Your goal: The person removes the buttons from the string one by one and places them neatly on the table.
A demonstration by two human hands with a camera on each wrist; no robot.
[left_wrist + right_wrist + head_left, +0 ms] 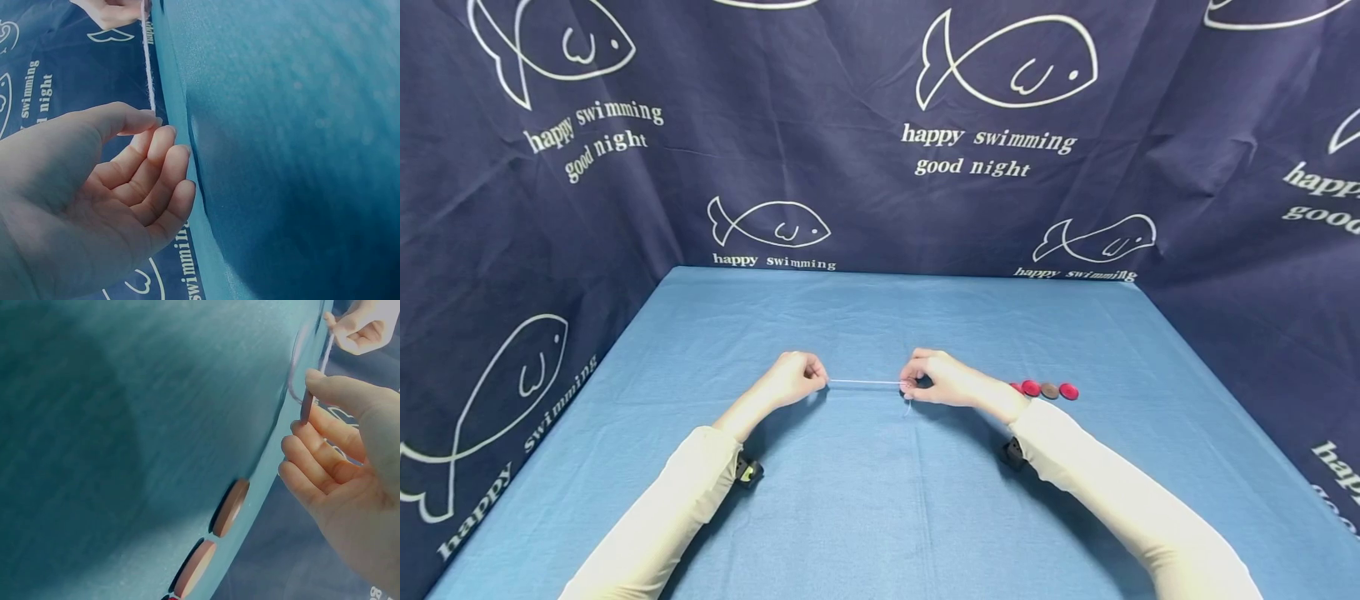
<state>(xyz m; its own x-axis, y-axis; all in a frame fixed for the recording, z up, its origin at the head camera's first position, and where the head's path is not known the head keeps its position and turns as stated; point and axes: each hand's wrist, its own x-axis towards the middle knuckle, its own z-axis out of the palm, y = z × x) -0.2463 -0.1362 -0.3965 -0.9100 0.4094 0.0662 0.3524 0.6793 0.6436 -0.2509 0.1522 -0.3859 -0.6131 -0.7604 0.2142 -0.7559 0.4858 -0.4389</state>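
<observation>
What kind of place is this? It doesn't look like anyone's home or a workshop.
Probably a small staged recording booth. Dark navy fish-print cloth hangs on three sides of a table under plain blue cloth, bare except for round red and brown discs, and small black devices sit at the person's wrists.

Both hands' fingers (150, 147) pinched, facing.

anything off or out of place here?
Nothing stands out. Left hand and right hand pinch a thin string taut between them above the blue cloth; the discs lie in a tidy row.
</observation>
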